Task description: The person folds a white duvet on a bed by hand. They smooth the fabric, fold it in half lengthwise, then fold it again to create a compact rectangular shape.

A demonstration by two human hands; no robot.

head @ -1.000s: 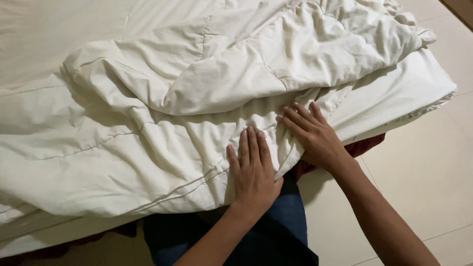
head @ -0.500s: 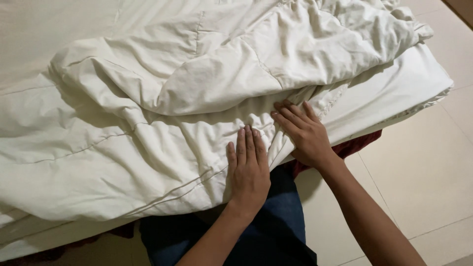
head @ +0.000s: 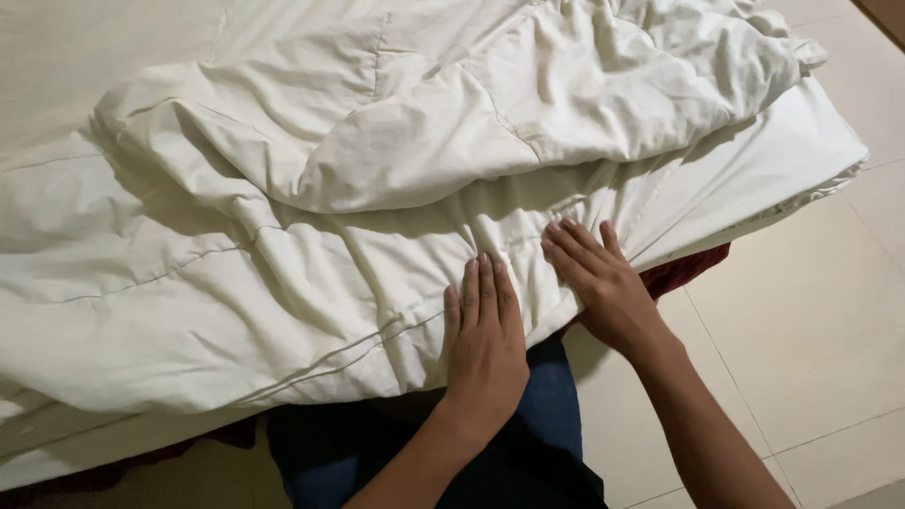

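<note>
Both palms are laid flat, fingers spread, nothing grasped: left hand and right hand on the quilt. Creases beyond the fingertips are best pressed outward evenly.

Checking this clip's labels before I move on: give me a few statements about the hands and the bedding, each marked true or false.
1. Both hands lie flat, palms down, on the white comforter. True.
2. The left hand grips a bunched fold of the fabric. False: its fingers are stretched out straight on the fabric.
3. The right hand lies nearer the edge of the bed than the left. True.
4. The comforter is spread smooth. False: its upper part is folded back in a rumpled heap.
5. The floor is covered with dark carpet. False: it is pale tile.
</note>
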